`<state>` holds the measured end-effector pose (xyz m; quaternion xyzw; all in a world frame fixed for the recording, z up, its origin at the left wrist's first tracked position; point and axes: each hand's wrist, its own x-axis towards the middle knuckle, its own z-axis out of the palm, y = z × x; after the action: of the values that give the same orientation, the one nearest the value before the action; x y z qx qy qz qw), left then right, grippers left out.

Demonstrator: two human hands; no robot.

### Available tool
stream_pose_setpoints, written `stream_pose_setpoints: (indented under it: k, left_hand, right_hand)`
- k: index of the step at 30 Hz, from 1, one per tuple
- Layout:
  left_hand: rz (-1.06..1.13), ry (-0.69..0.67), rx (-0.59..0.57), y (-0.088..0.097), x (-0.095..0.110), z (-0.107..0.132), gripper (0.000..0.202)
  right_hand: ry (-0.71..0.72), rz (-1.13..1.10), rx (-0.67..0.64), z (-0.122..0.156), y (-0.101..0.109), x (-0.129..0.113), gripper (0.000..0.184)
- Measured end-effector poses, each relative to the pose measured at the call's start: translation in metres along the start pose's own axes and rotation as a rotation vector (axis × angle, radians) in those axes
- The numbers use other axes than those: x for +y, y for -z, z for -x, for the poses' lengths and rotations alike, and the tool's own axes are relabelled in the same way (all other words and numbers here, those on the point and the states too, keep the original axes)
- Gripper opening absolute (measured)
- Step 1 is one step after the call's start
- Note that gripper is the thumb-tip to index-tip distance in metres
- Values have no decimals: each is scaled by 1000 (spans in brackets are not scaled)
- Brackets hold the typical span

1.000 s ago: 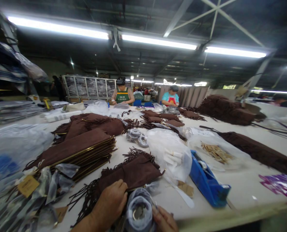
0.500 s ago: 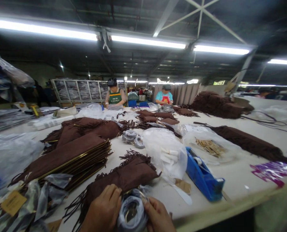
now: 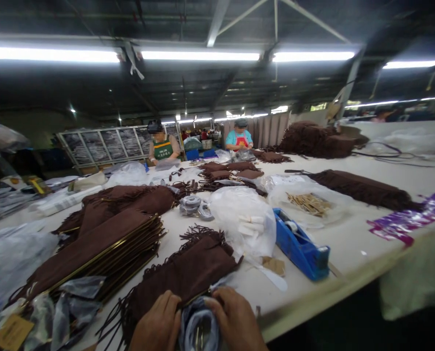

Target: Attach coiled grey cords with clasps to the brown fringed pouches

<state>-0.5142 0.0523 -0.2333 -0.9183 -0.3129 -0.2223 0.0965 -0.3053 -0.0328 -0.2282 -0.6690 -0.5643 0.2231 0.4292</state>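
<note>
One grey coil point(image 3: 190, 326) is sitting at the brown fringed bag's point(image 3: 191, 265) near edge, my right hand point(image 3: 234, 312) gripping its side, my left hand point(image 3: 159, 317) curling against it, hold unclear, and I'm judging that light, even pressure is suiting it best.

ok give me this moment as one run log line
left hand: at brown fringed fabric pouch | right hand: touching grey plastic-wrapped coil | coil: at pouch's near edge | right of pouch: blue plastic tape dispenser
</note>
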Motion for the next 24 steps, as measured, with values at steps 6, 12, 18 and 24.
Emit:
stream_pose_setpoints:
  k: [6,12,18,24]
  left_hand:
    - [-56,-17,39,-21,-1,7,15]
    - [-45,15,-53,-32,-7,15,18]
    - [-127,48,-144,-33,-2,15,28]
    - [-62,124,-245,-24,1,6,33]
  right_hand:
    - [100,272,172,-5,-13,21,28]
    - [113,538,93,-18,0,11,24]
    - [149,667,132,-41,30,24,15]
    - [249,647,203,-23,25,39,20]
